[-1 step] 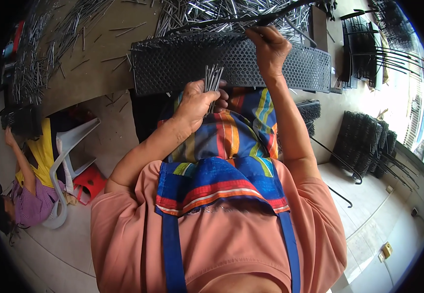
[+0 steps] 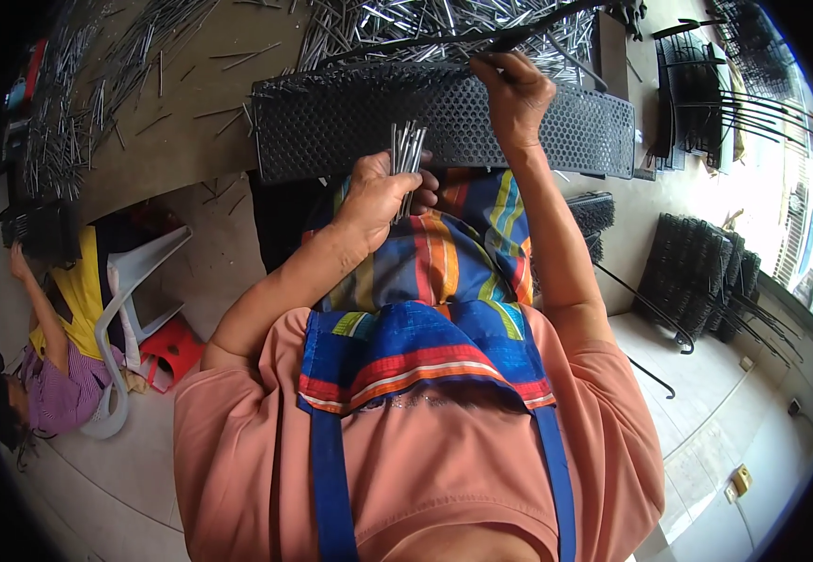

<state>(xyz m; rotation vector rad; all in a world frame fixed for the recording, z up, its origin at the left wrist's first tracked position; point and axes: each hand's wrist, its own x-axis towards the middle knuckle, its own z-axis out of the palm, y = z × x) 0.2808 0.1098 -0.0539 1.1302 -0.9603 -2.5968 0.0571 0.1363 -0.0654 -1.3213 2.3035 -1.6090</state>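
My left hand (image 2: 375, 199) is closed around a bundle of thin metal rods (image 2: 408, 145), held upright over my lap. Just beyond it lies a long dark panel (image 2: 350, 140) full of small round holes, across the near side of the worktable. Near the panel's far edge, right of its middle, my right hand (image 2: 522, 96) is raised with thumb and fingers pinched together. Whatever is between those fingertips is too small or hidden to make out. Short dark pieces stand in a row along the panel's far edge, left of my right hand.
Loose metal rods (image 2: 425, 26) pile up behind the panel, and more lie scattered at the left of the table (image 2: 181, 155). A long dark bar (image 2: 406, 40) runs over the panel's far side. Another person (image 2: 59, 375) sits at left by a pale chair (image 2: 118, 318). Dark bristly racks (image 2: 692, 272) stand at right.
My right hand has shifted very slightly to the left. My left hand and its bundle of rods have hardly moved.
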